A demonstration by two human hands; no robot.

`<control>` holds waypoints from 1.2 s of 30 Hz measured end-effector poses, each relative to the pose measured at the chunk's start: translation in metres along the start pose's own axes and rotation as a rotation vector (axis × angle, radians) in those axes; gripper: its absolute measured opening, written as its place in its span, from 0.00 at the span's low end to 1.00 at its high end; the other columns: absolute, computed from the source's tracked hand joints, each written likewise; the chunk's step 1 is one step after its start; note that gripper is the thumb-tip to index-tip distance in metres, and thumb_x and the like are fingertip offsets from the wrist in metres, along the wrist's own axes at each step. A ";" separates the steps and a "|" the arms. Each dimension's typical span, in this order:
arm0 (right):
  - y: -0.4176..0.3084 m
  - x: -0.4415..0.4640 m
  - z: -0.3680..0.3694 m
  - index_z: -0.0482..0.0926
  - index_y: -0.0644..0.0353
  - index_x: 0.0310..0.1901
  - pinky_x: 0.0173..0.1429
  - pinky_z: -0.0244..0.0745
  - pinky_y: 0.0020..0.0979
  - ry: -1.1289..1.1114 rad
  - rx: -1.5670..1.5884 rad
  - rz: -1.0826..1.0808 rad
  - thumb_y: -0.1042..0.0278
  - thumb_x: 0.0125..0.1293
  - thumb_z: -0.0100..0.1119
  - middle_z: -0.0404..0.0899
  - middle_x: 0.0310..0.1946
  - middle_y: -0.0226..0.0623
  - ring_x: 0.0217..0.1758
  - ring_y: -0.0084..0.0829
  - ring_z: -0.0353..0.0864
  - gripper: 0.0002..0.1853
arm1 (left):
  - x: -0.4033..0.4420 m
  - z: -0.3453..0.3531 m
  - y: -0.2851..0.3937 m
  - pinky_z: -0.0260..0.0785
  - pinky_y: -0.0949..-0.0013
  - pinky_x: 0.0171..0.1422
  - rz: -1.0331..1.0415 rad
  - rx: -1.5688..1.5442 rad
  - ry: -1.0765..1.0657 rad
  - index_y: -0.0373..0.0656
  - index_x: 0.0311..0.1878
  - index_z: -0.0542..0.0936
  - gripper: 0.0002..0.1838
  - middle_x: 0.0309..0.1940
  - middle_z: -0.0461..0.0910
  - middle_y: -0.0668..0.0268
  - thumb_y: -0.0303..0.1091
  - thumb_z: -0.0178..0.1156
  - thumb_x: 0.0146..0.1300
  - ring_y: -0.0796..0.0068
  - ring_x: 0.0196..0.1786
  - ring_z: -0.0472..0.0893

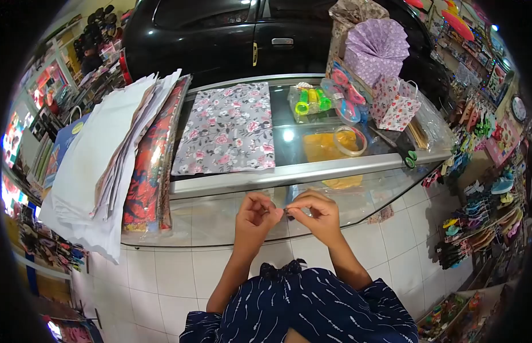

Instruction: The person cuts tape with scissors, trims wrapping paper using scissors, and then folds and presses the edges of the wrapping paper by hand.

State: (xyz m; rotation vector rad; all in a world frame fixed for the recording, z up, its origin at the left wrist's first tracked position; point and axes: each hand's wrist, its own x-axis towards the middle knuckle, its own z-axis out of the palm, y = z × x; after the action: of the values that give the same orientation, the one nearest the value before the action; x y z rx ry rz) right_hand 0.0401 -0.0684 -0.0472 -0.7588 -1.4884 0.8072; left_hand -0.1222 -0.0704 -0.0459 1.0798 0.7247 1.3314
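My left hand [255, 222] and my right hand [317, 214] meet in front of the glass counter's near edge. Thumb and fingers are pinched on both, with the fingertips almost touching. Something small and dark shows at the right fingertips, too small to name; what the left fingers hold, if anything, is hidden. Beyond the hands, a grey floral sheet of wrapping paper [229, 128] lies flat on the glass counter [231, 182]. To its right are a clear tape roll [364, 150] and scissors with green-and-black handles [409, 158].
White paper sheets [100, 154] and red patterned wrap [153, 171] overhang the counter's left end. At the back right stand a purple pleated package [376, 48], a small floral bag [394, 103] and packaged toys [312, 100]. A black car [220, 43] is behind; hanging goods [477, 223] line the right.
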 end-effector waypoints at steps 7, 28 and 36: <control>-0.015 0.013 -0.056 0.76 0.66 0.35 0.42 0.70 0.22 0.086 0.235 0.039 0.83 0.58 0.59 0.79 0.36 0.40 0.38 0.22 0.76 0.04 | 0.025 0.035 -0.007 0.69 0.75 0.42 0.346 0.191 -0.042 0.40 0.43 0.74 0.15 0.34 0.75 0.66 0.19 0.65 0.53 0.79 0.36 0.75; -0.053 0.090 -0.189 0.77 0.67 0.36 0.42 0.70 0.22 0.228 -0.561 -0.368 0.81 0.62 0.55 0.76 0.33 0.35 0.36 0.23 0.75 0.03 | 0.051 0.022 -0.003 0.67 0.71 0.48 0.768 0.686 0.147 0.39 0.37 0.76 0.11 0.35 0.77 0.61 0.18 0.63 0.51 0.68 0.40 0.76; -0.053 0.091 -0.199 0.81 0.68 0.39 0.46 0.73 0.23 0.227 -0.381 -0.312 0.83 0.59 0.59 0.79 0.39 0.36 0.43 0.24 0.78 0.07 | 0.051 0.012 -0.009 0.66 0.70 0.48 0.767 0.728 0.255 0.39 0.37 0.76 0.10 0.35 0.77 0.61 0.18 0.62 0.50 0.68 0.39 0.75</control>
State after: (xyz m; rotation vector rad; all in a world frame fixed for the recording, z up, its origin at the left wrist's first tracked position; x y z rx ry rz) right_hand 0.2324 -0.0100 0.0547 -0.8393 -1.5209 0.1950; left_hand -0.1003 -0.0226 -0.0414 1.9166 1.0871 1.9392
